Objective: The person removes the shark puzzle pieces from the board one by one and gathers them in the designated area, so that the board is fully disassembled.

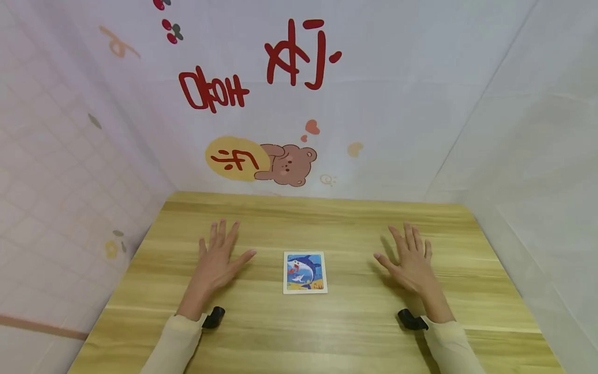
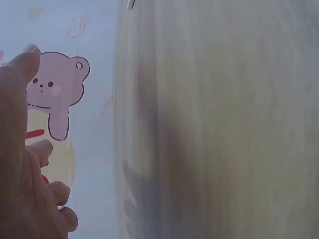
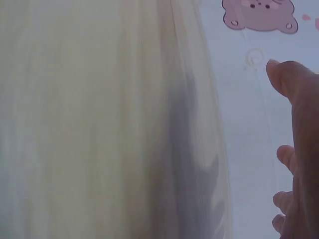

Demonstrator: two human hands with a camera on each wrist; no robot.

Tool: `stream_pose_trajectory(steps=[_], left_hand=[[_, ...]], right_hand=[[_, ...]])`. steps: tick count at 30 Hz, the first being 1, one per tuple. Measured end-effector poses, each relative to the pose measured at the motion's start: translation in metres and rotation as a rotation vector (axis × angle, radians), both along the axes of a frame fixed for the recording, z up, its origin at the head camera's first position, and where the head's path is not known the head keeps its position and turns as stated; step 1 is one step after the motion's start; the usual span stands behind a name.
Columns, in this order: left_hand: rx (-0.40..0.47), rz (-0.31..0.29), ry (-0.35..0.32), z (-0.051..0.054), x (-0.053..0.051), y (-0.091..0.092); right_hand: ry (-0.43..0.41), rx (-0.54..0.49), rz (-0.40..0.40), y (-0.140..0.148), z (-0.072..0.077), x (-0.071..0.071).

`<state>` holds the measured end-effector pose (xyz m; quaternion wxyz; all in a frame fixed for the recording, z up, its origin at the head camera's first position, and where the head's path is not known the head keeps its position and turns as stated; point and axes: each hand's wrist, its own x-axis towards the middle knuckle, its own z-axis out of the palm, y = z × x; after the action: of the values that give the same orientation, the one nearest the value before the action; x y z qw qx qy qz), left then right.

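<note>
A small picture card or puzzle with a white border lies flat on the wooden table, showing a blue and white shark-like fish in a sea scene. To its left, my left hand is held palm down with fingers spread, holding nothing. My right hand is on the other side of the picture, also with spread fingers and nothing in it. Neither hand touches the picture. Both wrist views show the fingers and, on the table, each hand's shadow; the picture itself is hardly visible there.
The wooden table reaches back to a white cloth wall printed with red characters and a bear. Pale cloth walls stand at the left and right. A black strap-like device sits at each wrist.
</note>
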<state>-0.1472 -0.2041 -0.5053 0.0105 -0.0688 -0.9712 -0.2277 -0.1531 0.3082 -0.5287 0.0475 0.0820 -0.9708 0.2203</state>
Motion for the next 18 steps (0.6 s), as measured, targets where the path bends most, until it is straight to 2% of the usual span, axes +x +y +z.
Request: stream_pose_trajectory(steps=[4,18], left_hand=[[0.0,-0.014,0.013,0.0,0.001,0.008],[0.065,-0.078,-0.03,0.001,0.005,0.046]], right_hand=[[-0.002,-0.017,0.03,-0.012,0.0,-0.003],[-0.025,-0.087,0.14,-0.058,0.002,-0.007]])
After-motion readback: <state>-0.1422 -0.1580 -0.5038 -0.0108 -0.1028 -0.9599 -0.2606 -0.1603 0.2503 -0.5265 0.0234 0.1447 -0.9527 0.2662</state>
